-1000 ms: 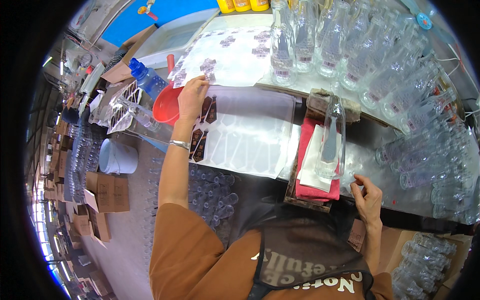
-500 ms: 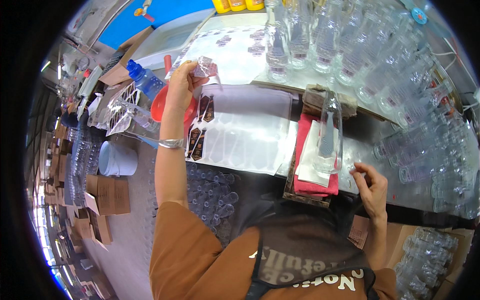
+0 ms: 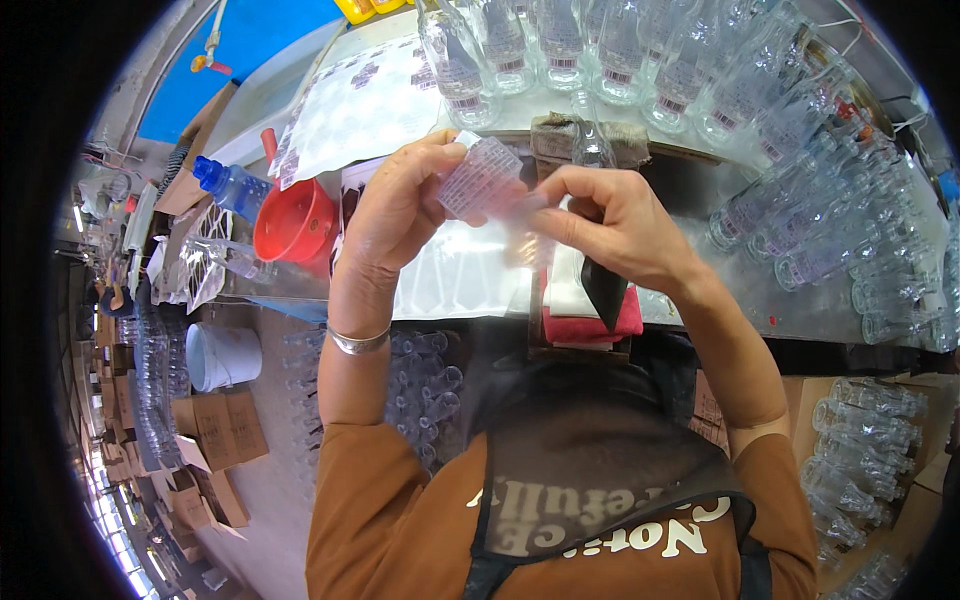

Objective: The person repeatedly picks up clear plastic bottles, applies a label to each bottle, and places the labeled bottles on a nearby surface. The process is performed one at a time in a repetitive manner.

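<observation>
**Head view: clear label pinched between both hands above the bench**

Seen from the head camera: a small clear sticker label (image 3: 485,178), dotted with fine print, held up at chest height over the bench (image 3: 700,300). Left hand (image 3: 400,215) with fingers closed on the label's left edge, thumb and forefinger pinching. Right hand (image 3: 615,225) with fingers narrowed on a thin transparent strip running off the label's right side, probably its backing film; exact contact blurred.

Judged from looks: very light, thin and floppy, likely tacky on one face, easy to crease or fold onto itself. Best taken by the bare edges or corners only, with a fingertip pinch, kept taut between both hands and away from the sticky face.

Below the hands: a sheet of clear labels (image 3: 460,280) lying flat, a red cloth (image 3: 585,325) just beside it. To the left, a red funnel (image 3: 295,222) and a blue-capped bottle (image 3: 232,186). Rows of clear glass bottles (image 3: 640,60) along the far side and right.
</observation>
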`<state>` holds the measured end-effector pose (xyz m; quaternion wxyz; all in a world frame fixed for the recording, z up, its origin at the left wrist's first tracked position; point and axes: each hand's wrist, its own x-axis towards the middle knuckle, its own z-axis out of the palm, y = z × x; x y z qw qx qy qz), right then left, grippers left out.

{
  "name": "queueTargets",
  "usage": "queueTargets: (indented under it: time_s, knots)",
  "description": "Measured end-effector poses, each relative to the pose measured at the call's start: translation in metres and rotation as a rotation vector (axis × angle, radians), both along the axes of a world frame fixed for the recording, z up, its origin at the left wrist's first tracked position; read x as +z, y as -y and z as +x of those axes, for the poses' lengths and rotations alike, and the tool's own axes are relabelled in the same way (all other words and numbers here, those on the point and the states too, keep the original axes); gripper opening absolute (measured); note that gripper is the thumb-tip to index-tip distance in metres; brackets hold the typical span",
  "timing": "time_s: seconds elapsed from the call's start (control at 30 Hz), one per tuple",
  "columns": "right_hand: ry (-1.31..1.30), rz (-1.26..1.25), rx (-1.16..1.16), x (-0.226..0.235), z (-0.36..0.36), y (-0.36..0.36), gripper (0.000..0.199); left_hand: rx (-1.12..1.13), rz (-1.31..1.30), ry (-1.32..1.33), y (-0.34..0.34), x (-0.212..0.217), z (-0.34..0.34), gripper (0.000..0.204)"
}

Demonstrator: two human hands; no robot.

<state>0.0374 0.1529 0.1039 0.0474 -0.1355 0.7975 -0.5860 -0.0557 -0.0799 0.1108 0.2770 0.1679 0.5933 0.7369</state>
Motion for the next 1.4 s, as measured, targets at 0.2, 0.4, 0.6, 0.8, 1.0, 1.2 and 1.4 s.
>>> queueTargets:
  time_s: [0.2,0.4,0.6,0.8,1.0,1.2,1.4]
  knots:
    - [-0.126,0.001,-0.083,-0.021,0.013,0.002,0.024,-0.062,0.024,0.09,-0.003,-0.02,0.003,0.032]
    - [-0.088,-0.039,-0.061,-0.023,0.019,-0.001,0.012,-0.004,0.053,0.135,-0.004,-0.03,0.005,0.027]
    - [0.005,-0.158,-0.108,-0.028,0.019,-0.004,0.013,0.005,0.136,0.144,-0.009,-0.035,0.012,0.021]
    - [0.054,-0.162,-0.116,-0.024,0.024,-0.005,0.018,0.091,0.138,0.095,-0.018,-0.038,0.026,0.022]
    - [0.054,-0.106,-0.122,-0.026,0.023,-0.007,0.027,0.149,0.021,-0.274,-0.022,-0.048,0.034,0.015]
    - [0.177,-0.202,-0.104,-0.036,0.018,-0.014,0.031,0.117,0.003,-0.679,-0.023,-0.039,0.048,0.012]
    - [0.228,-0.248,-0.104,-0.04,0.015,-0.019,0.037,0.145,0.13,-0.642,-0.015,-0.039,0.052,0.011]
